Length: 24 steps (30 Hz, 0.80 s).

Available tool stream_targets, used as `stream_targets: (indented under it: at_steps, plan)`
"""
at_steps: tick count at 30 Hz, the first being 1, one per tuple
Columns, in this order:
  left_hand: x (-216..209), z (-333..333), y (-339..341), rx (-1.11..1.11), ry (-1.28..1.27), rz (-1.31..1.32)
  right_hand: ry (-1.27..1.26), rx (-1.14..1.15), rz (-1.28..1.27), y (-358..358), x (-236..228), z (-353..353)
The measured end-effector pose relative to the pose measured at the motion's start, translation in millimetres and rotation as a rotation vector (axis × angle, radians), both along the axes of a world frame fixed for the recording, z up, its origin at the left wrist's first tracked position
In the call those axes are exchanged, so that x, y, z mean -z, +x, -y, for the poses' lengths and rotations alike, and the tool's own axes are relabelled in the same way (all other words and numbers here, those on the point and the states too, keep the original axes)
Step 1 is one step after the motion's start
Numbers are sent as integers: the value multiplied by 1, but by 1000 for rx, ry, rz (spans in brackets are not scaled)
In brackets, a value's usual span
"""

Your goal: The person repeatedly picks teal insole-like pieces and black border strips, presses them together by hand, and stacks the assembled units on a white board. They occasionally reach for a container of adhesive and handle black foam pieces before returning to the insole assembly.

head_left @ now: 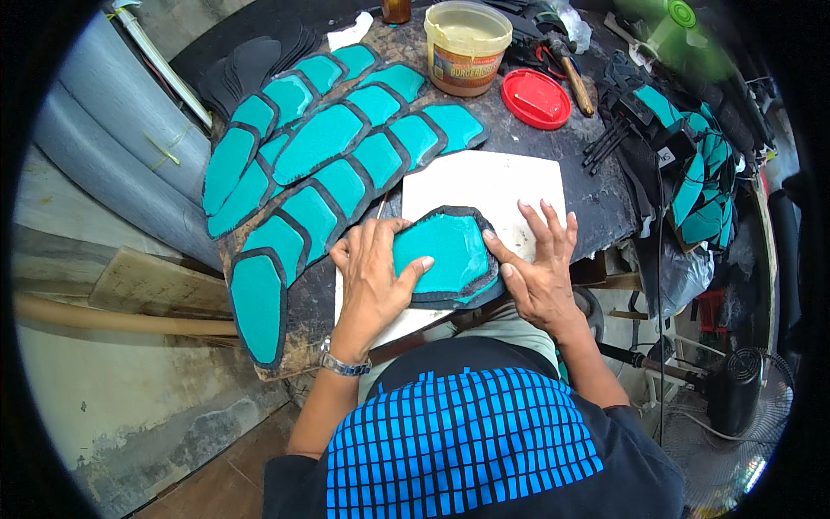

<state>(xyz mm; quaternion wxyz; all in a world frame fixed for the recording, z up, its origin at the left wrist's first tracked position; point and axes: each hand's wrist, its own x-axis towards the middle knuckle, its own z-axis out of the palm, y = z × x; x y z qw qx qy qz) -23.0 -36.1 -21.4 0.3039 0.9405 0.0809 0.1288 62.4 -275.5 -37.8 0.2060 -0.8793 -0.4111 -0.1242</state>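
Note:
A teal piece with a black folded edge (445, 251) lies on a white slab (493, 186) in front of me. My left hand (372, 268) presses on its left side, thumb lying across the teal face. My right hand (536, 259) rests against its right edge, fingers spread onto the white slab, thumb pushing the black rim. Both hands hold the piece flat between them.
Rows of several finished teal pieces with black borders (328, 164) overlap on the dark worktable (596, 199) to the left. An open tub of glue (467, 48), its red lid (536, 97) and a hammer (571, 73) stand behind. More teal cuttings (692, 173) pile at right.

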Motion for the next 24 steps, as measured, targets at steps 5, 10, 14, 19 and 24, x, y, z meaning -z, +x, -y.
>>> stream_targets:
  at_steps: [5, 10, 14, 19, 24]
  plan:
    - [2, 2, -1, -12, -7, 19, -47, -285, -18, 8, -14, -14]
    - [-1, -3, 1, -41, -55, 46, 481, -112, -262, 122, -53, -59]
    - [-6, -13, 3, -44, -207, 11, 87, 132, 166, 246, -96, -114]
    - [-22, -55, 3, -160, -631, 209, -367, 291, -278, 292, -127, -162]
    - [-46, -153, 31, -374, -438, 357, 114, 268, 104, 268, -141, -137]
